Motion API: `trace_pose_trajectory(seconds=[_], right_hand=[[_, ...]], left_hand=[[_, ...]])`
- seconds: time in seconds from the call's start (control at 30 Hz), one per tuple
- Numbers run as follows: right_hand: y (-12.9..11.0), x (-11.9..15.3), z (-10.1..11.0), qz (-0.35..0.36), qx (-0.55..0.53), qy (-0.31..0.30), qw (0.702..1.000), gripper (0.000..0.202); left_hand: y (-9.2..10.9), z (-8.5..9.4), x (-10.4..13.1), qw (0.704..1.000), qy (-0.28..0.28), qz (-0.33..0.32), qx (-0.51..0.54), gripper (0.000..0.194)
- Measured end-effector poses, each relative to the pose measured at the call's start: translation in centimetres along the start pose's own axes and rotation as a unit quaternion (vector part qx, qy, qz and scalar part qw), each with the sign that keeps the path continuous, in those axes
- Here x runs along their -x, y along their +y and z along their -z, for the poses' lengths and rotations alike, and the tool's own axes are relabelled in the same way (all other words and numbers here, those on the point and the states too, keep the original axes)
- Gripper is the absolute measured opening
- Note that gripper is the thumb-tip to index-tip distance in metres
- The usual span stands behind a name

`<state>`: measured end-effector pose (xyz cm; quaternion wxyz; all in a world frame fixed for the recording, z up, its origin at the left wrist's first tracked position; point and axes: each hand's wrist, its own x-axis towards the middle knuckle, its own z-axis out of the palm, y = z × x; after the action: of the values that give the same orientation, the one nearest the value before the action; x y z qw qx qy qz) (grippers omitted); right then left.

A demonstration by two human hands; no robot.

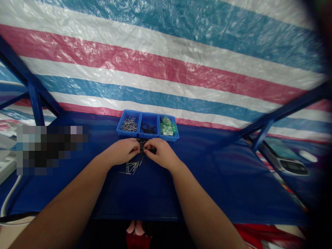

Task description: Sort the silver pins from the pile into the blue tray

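Both of my hands meet over a small pile of dark pieces (141,141) on the blue table, just in front of the blue bins. My left hand (126,150) has its fingers pressed together at the left side of the pile; what they hold is too small to make out. On the right, my right hand (159,151) is closed in a pinch, with something dark at its fingers that I cannot make out. Several thin metal pins (132,167) lie loose on the table below my left hand.
Three joined blue bins (140,135) hold metal pins, dark pieces and green-tinted packets (167,126). Blue frame bars (35,100) slope at both sides, with a striped sheet (166,65) behind. A device with a display (293,166) lies far right.
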<state>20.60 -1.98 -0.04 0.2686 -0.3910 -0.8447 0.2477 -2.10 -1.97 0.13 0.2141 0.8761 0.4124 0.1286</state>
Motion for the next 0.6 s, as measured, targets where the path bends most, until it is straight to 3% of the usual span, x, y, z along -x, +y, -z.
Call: trace_pose_trajectory(seconds=[0.27, 0.6], right_hand=[[-0.39, 0.08, -0.39, -0.018, -0.13, 0.0, 0.991, 0.017], [-0.25, 0.02, -0.39, -0.017, -0.123, 0.047, 0.991, 0.008]], left_hand=[[0.08, -0.23, -0.23, 0.996, 0.069, 0.0, 0.05, 0.017], [0.68, 0.17, -0.47, 0.991, 0.111, 0.0, 0.074, 0.011]])
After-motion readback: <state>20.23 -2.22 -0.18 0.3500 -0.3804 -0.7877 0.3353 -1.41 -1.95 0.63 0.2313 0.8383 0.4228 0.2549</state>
